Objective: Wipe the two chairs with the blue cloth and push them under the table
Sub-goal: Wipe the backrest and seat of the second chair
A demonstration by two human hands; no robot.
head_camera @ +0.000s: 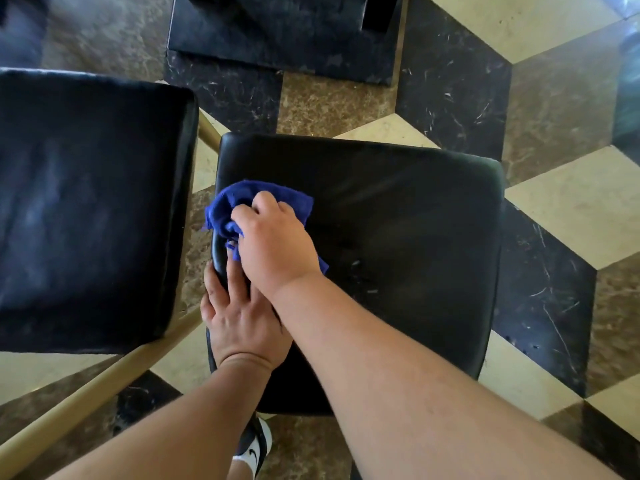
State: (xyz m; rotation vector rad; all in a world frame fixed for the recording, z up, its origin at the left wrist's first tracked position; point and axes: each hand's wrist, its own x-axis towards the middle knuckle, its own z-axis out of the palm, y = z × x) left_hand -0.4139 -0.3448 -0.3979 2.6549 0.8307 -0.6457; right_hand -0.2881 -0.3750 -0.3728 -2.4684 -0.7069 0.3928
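At the left of the frame we see the first chair's black seat (pixel 86 209), its long axis running top to bottom, with a gold frame rail (pixel 104 382) slanting from the lower left corner up toward centre. Just right of it, at centre, sits the second chair's black cushioned seat (pixel 398 237), roughly square and tilted slightly clockwise, its far edge toward the top of the frame. Our left hand (pixel 239 320) lies flat on that seat's left edge, fingers spread and loose, gripping nothing. Our right hand (pixel 277 244) crosses over it, fingers clenched around the blue cloth (pixel 242 199), which is bunched against the seat's left side and stretches toward the upper left. Below the seat, a black-and-white shoe (pixel 254 448) shows on the marble floor (pixel 561 209). A black table base (pixel 287 32) stands at top centre.
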